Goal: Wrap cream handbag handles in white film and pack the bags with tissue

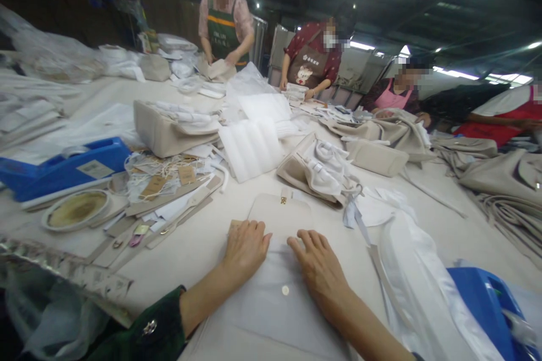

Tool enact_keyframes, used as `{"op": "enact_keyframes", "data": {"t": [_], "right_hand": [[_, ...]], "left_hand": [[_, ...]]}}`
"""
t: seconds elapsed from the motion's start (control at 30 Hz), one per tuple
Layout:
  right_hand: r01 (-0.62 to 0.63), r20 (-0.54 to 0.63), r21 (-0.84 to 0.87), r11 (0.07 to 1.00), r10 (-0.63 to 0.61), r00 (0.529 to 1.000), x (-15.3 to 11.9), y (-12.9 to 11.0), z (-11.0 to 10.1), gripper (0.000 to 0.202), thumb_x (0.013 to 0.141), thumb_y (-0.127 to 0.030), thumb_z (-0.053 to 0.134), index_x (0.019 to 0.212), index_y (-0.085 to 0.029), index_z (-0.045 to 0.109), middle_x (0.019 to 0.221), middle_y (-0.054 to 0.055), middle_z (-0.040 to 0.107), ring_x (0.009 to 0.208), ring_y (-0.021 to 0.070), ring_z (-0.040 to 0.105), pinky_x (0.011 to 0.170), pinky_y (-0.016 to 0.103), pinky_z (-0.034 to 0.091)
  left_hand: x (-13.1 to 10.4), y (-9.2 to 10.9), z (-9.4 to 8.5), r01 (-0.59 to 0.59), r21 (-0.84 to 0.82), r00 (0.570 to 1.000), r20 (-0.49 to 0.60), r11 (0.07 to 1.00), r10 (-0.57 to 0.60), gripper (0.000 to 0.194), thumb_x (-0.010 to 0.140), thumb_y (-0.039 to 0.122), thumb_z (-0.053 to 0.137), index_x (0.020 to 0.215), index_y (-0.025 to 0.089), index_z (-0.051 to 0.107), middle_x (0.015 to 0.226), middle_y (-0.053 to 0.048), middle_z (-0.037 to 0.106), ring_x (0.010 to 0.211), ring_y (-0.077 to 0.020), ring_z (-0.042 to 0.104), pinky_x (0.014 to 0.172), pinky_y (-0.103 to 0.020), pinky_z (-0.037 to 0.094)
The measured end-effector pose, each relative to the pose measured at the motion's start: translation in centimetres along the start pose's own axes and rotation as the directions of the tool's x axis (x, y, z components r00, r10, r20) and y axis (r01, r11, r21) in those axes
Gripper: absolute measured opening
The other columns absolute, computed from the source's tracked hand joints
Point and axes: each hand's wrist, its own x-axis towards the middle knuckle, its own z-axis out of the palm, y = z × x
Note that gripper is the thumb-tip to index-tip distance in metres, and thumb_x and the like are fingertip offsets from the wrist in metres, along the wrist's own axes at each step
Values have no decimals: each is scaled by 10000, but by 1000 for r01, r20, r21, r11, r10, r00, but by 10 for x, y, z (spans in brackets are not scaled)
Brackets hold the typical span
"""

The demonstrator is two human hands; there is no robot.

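Note:
A pale beige bag piece (271,211) with a small gold clasp lies flat in front of me, its lower part covered by a translucent white sheet (271,304) with a round white sticker. My left hand (248,245) rests at the left edge of the sheet, near a small tan piece (234,227) partly under the fingers; what it may grip is hidden. On the right side, my right hand (317,259) has its fingers spread over the sheet and holds nothing.
Left are a blue tape dispenser (95,166), a round dish (76,208), and tags with strings (154,177). Ahead sit beige bags (158,130) and white foam (252,149). Another blue dispenser (478,304) is right. Several people work across the table.

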Motion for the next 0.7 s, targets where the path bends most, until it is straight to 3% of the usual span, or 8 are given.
{"op": "enact_keyframes", "data": {"t": [0.07, 0.17, 0.33, 0.47, 0.53, 0.6, 0.7], "right_hand": [[38, 31, 71, 997, -41, 999, 0, -10, -3, 328, 893, -19, 437, 1131, -165, 609, 1144, 116, 614, 1006, 272, 532, 883, 396, 467], [-8, 42, 231, 973, -2, 999, -6, -25, -5, 373, 905, -81, 496, 1271, -125, 556, 1234, 117, 599, 1084, 254, 519, 944, 359, 468], [-43, 32, 232, 972, 36, 999, -15, -37, -3, 640, 893, -441, 610, 1453, -195, 423, 1432, 140, 484, 1239, 338, 442, 1048, 511, 394], [-25, 1, 212, 977, 25, 1000, -17, -39, -1, 630, 892, -481, 597, 1450, -237, 434, 1426, 135, 499, 1226, 342, 461, 1018, 531, 409], [-12, -37, 207, 978, 20, 999, -18, -38, 1, 618, 891, -477, 600, 1443, -247, 443, 1412, 132, 514, 1216, 339, 473, 1002, 528, 422], [7, -78, 190, 982, 8, 997, -19, -34, 8, 627, 882, -483, 608, 1441, -251, 443, 1398, 134, 529, 1206, 344, 487, 981, 530, 439], [60, -158, 145, 988, -37, 987, -16, -23, 33, 661, 841, -553, 627, 1421, -284, 462, 1390, 118, 547, 1164, 346, 538, 921, 511, 492]], "left_hand": [[-1, 0, -1, 13, -13, 1000, 6, 1000, -13, 281, 982, 346, 409, 999, 159, 618, 1020, -107, 664, 1055, -309, 578, 921, -453, 408], [-1, 0, 0, 33, -29, 999, -1, 999, -33, 288, 977, 357, 415, 1006, 158, 621, 1032, -108, 671, 1057, -308, 586, 929, -452, 418], [0, -12, -2, 82, -79, 997, 20, 993, -81, 322, 985, 369, 368, 979, 173, 623, 982, -95, 692, 985, -308, 623, 827, -427, 476], [-2, -19, -17, 94, -88, 995, -10, 992, -96, 323, 976, 270, 334, 1039, 111, 608, 1089, -192, 646, 1092, -364, 563, 904, -538, 428], [-4, -15, -25, 24, -109, 999, -43, 994, -28, 323, 953, 159, 305, 1103, 98, 585, 1198, -209, 596, 1204, -340, 496, 1004, -547, 363], [-8, -6, -30, -111, -158, 993, -45, 981, 105, 347, 911, 78, 336, 1154, 150, 573, 1258, -138, 588, 1228, -253, 494, 1055, -438, 362], [-21, 3, -22, -321, -237, 945, -15, 917, 327, 361, 849, 68, 475, 1139, 243, 601, 1181, -7, 655, 1095, -145, 586, 988, -249, 435]]}}
